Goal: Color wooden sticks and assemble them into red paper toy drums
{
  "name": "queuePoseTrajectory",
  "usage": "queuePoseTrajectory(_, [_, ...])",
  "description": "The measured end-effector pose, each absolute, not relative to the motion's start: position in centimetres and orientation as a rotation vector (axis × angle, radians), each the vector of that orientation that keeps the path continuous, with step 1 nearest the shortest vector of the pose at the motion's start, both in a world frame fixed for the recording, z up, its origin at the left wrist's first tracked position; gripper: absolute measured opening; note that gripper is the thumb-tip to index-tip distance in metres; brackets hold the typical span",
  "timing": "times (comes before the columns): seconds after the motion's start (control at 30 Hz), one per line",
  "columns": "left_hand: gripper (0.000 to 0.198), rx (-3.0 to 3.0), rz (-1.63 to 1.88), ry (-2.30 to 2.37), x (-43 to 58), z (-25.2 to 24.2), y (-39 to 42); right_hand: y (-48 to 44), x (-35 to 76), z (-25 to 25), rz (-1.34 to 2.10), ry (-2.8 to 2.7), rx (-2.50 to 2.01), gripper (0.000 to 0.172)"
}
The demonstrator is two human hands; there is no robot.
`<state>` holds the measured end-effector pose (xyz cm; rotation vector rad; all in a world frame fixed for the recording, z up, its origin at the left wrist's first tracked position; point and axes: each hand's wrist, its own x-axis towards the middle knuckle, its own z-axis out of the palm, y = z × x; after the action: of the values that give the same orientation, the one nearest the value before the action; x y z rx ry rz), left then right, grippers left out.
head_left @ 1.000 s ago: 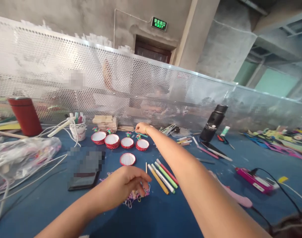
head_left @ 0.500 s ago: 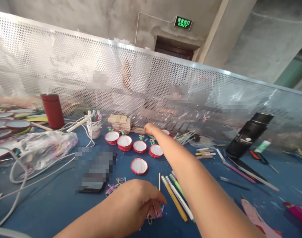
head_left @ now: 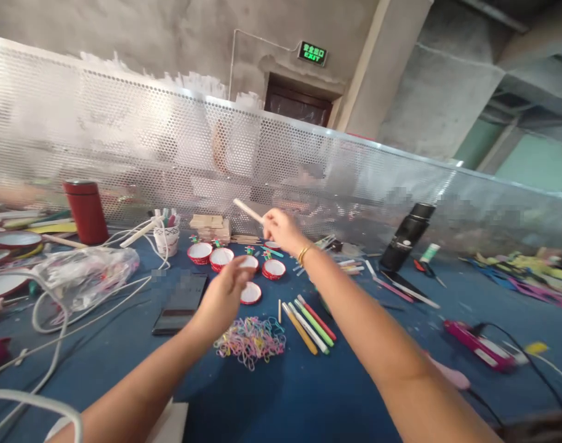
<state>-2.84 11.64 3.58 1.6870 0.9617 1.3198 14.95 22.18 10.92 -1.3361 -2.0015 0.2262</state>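
My right hand (head_left: 281, 229) is raised over the back of the table, its fingers closed round one end of a pale wooden stick (head_left: 248, 211) that points up to the left. My left hand (head_left: 225, 295) hovers between the phone (head_left: 180, 304) and the small red-rimmed discs, fingers apart and holding nothing; it partly covers some discs. One disc (head_left: 251, 293) lies alone in front of the row, beside my left fingertips. A heap of colourful rubber bands (head_left: 250, 341) lies below, with several markers (head_left: 308, 324) and a short stick to its right.
Wooden blocks (head_left: 210, 227), a cup of pens (head_left: 166, 239) and a red flask (head_left: 85, 212) stand at the back left, near white cables and a plastic bag (head_left: 96, 271). A perforated metal screen (head_left: 170, 129) runs behind. A black bottle (head_left: 407, 237) stands to the right.
My right hand has lifted from the back of the table with a stick in it. My left hand has moved up and left off the rubber bands. The view has shifted.
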Motion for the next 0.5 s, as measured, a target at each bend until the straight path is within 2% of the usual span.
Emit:
queuePoseTrajectory(0.07, [0.049,1.440,1.459,0.892,-2.8,4.4,11.7,17.0,13.6,9.6,0.234,-2.025,-1.264,0.014])
queuePoseTrajectory(0.2, [0.040,1.244,1.546,0.778,-2.7,5.8,11.1,9.8,11.4,6.5,0.192,-2.048,-1.254,0.005])
queuePoseTrajectory(0.43, [0.020,1.141,1.484,0.797,-3.3,5.8,11.2,6.7,11.2,4.9,0.118,-2.191,-1.252,0.005])
queuePoseTrajectory(0.5, [0.016,1.150,1.465,0.800,-3.6,5.9,11.5,7.2,11.7,5.4,0.094,-2.231,-1.213,0.012])
